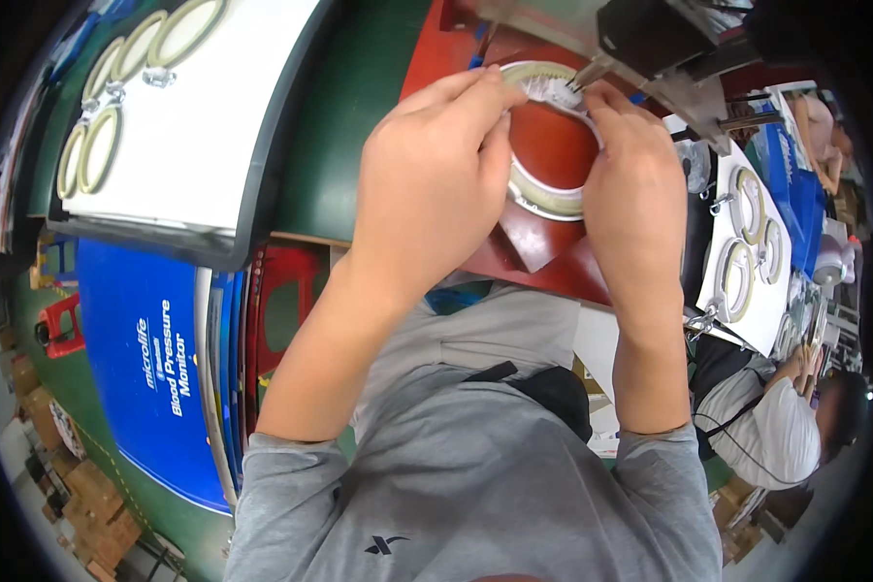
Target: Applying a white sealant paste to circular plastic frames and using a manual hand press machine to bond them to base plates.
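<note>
both hands pinch one pale ring [553,199] over the red mat [543,252] on the tabletop. left hand [432,184] fingers close on its left rim, right hand [630,179] fingers on its top right, beneath a metal nozzle [587,73].

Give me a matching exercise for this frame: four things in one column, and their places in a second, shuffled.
Things:
1. ring
2. white tray
3. blue box
4. co-worker

Places:
A. lower left, beside the person
B. lower right
C. upper left, with loose rings on it
D. between the left hand and right hand, on a red surface

Pairs: 1-D, 2-C, 3-A, 4-B
</note>
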The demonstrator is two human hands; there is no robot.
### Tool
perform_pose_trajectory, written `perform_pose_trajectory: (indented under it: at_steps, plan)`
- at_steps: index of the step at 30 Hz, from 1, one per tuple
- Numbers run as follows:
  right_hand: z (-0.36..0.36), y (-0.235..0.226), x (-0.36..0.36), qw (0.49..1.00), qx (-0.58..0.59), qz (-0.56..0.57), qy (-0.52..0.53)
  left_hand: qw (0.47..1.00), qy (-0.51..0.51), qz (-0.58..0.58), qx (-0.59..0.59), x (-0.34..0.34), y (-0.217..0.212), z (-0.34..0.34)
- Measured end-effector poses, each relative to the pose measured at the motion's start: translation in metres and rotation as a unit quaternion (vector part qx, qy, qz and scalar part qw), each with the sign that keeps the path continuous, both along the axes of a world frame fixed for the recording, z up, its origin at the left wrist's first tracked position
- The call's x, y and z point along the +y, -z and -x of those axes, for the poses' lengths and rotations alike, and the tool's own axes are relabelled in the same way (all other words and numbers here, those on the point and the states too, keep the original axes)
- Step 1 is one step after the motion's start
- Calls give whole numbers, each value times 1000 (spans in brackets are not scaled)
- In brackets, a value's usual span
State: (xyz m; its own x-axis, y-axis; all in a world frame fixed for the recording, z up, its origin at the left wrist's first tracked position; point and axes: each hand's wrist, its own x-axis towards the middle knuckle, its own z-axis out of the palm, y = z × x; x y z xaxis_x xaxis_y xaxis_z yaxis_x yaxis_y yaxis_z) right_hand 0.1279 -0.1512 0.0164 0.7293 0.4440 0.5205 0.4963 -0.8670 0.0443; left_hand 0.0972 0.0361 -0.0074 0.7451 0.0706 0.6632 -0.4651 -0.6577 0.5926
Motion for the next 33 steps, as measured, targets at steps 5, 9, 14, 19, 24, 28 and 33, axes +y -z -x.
perform_pose_trajectory:
  at_steps: [5, 9, 14, 19, 24, 28, 33]
  plan:
    - [2, -4, 6, 998, 40, 41, -3, 999, 10, 4, 31, 7, 2, 2]
    - [-3, -10, 5, 999, 29, 30, 6, 1000, 20, -5, 24, 6, -7, 1]
    - [-5, -9, 9, 998, -6, 62, -4, 998, 10, -12, 55, 5, -8, 0]
    - [-3, -11, 5, 999, 21, 47, -12, 998, 13, -20, 61, 2, -3, -3]
    - [2, -17, 6, 997, 18, 69, 10, 1000, 12, 18, 19, 0, 0, 1]
    - [0, -11, 8, 998, 15, 56, 7, 999, 12, 34, 12, 1, 4, -3]
    - [-2, -19, 7, 999, 45, 25, 6, 1000, 6, 7, -1, 3, -5, -3]
